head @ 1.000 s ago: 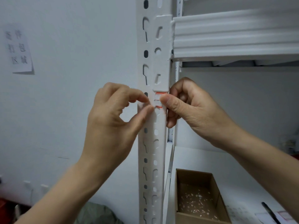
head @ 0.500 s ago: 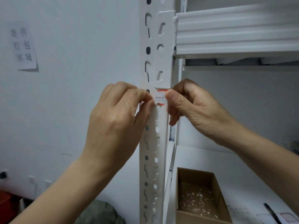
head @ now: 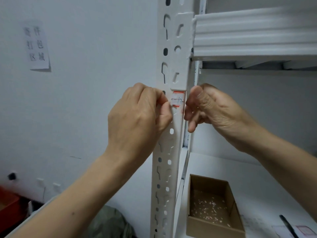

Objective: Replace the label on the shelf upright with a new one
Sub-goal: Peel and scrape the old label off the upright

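Against a pale wall [head: 77,100], a white shelf upright [head: 175,138] runs top to bottom of the view, its face punched with slots. A ribbed shelf beam [head: 257,31] hooks in at upper right, and there is open room between it and the lower shelf [head: 240,169]. The left hand [head: 137,117] reaches in from the wall side, thumb and forefinger pinching the left edge of the red-and-white label [head: 178,99], which sits on the upright's face just below the beam's bracket. The right hand [head: 214,109] is at the upright's right edge, thumb straight beside the label, other fingers loosely curled on nothing. An open cardboard box [head: 214,224] strewn with paper scraps stands on the lower shelf near the upright, with a pen [head: 288,227] to its right. A paper notice [head: 36,47] hangs on the wall, far left.
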